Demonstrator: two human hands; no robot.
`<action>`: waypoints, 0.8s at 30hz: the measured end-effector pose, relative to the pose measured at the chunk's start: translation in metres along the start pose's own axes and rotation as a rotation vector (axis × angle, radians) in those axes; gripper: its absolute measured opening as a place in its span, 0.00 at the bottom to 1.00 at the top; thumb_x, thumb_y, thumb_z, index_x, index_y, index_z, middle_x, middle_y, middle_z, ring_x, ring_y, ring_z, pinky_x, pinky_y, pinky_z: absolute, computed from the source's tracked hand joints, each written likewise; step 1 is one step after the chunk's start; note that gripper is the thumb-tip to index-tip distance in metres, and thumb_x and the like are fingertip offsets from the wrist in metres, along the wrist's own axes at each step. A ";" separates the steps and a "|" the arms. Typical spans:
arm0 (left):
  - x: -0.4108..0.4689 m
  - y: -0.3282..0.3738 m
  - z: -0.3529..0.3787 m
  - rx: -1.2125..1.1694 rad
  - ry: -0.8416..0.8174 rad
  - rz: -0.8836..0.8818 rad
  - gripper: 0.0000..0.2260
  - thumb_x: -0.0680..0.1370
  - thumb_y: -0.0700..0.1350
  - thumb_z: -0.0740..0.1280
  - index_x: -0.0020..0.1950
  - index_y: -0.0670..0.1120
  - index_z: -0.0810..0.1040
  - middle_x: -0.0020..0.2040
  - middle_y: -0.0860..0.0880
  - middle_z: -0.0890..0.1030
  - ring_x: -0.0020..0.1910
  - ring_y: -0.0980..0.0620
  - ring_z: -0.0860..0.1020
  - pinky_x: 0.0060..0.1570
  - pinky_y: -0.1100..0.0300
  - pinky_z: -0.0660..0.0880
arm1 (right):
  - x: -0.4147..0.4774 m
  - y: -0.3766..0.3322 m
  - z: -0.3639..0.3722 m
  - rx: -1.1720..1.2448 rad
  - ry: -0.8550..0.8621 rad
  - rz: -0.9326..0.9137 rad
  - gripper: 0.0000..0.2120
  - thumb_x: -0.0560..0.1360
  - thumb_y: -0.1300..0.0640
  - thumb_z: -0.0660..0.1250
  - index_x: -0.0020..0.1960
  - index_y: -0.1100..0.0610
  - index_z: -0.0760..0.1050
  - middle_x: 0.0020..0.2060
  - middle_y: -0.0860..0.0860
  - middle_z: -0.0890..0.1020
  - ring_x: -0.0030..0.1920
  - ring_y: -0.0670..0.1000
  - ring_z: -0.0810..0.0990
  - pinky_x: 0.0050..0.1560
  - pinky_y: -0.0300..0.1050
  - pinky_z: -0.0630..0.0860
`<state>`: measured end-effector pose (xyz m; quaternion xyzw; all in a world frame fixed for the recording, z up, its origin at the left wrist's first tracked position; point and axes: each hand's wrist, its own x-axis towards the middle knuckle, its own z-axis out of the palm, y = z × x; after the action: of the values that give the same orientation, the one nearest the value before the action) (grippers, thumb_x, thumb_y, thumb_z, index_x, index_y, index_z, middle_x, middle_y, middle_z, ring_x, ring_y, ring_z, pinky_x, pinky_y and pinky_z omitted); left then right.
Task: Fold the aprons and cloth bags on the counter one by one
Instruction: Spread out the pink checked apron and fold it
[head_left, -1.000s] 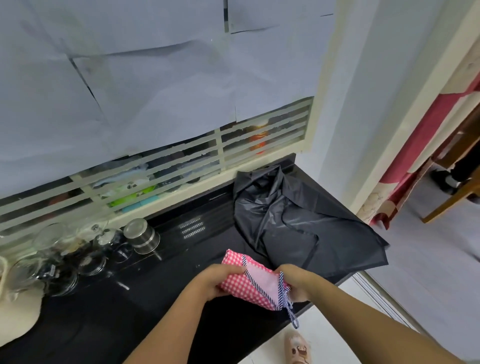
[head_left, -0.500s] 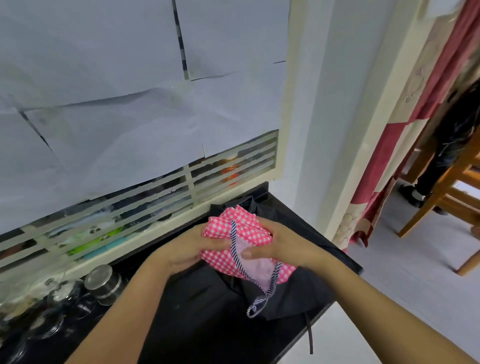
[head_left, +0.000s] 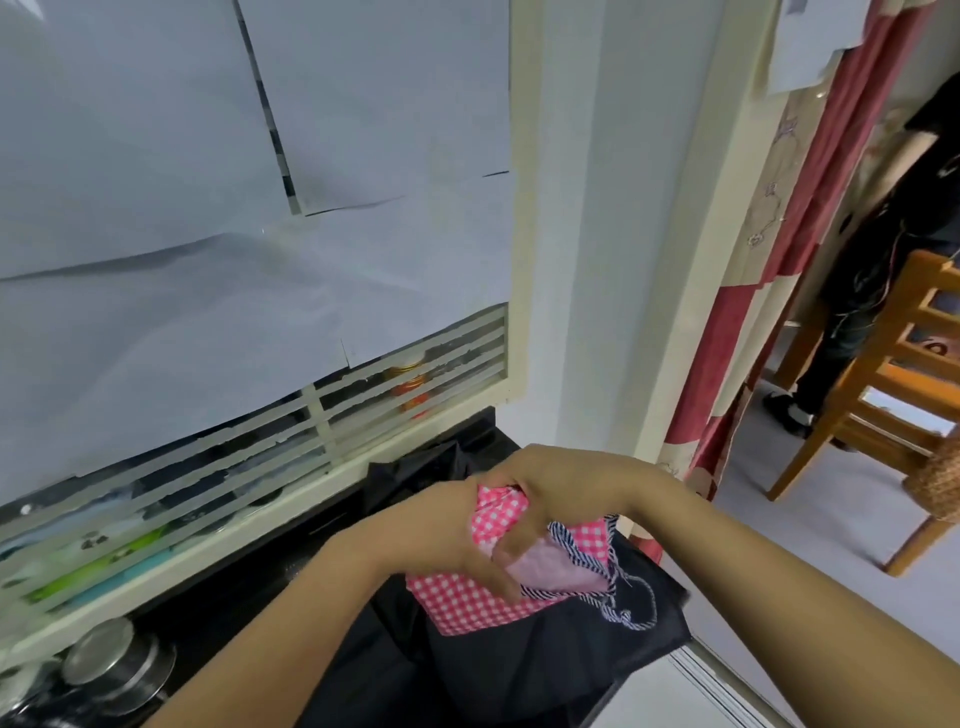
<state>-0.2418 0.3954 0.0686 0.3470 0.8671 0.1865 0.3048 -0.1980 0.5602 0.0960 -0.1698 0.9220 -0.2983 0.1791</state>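
Both hands have carried the pink cloth (head_left: 470, 603) from the bare front of the worktop (head_left: 249, 597) rightward, so it now sits over the black apron (head_left: 582, 660) at lower centre of the frame; whether it rests on the apron or hangs just above it cannot be told. The left hand (head_left: 447, 545) comes in from the lower left, its grip closed on the bundle with fingers pressed onto the pale lining. The right hand (head_left: 566, 483) reaches in from the lower right, its grip closed round the bundle's top edge. By the look of it, the pink piece is nearly done: it is doubled into a small packet, though a striped tie (head_left: 631, 610) trails loose at its right side. The black apron looks unfolded, spread and rumpled beneath, so it likely comes next. Room is tight on the right, where the apron's corner reaches the worktop's front edge at lower right, with floor beyond and a wall (head_left: 571, 312) close behind. Bare worktop toward the left offers more space, and steel tins (head_left: 114, 660) stand well apart at lower left.
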 end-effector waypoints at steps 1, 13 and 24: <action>0.006 -0.001 0.001 -0.032 -0.040 0.000 0.24 0.63 0.57 0.79 0.53 0.59 0.73 0.47 0.60 0.78 0.47 0.59 0.78 0.45 0.70 0.73 | 0.001 0.002 -0.002 -0.035 0.004 -0.019 0.11 0.69 0.50 0.75 0.48 0.51 0.78 0.42 0.45 0.81 0.43 0.43 0.78 0.42 0.33 0.71; 0.047 -0.026 -0.014 -0.477 0.131 -0.148 0.18 0.68 0.53 0.76 0.54 0.56 0.74 0.51 0.53 0.81 0.49 0.53 0.80 0.55 0.56 0.77 | 0.022 0.099 -0.044 0.440 0.204 0.099 0.33 0.66 0.28 0.64 0.64 0.45 0.70 0.56 0.45 0.80 0.57 0.44 0.79 0.63 0.43 0.71; 0.051 -0.045 -0.013 -1.026 0.329 -0.120 0.41 0.51 0.62 0.81 0.61 0.52 0.74 0.53 0.49 0.83 0.52 0.48 0.82 0.59 0.47 0.76 | 0.047 0.116 0.003 0.689 0.626 0.112 0.04 0.75 0.58 0.69 0.46 0.52 0.82 0.42 0.45 0.85 0.43 0.42 0.82 0.48 0.37 0.77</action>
<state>-0.3014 0.3989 0.0339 0.0696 0.7195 0.6198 0.3056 -0.2615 0.6277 0.0126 0.0479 0.7866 -0.6139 -0.0460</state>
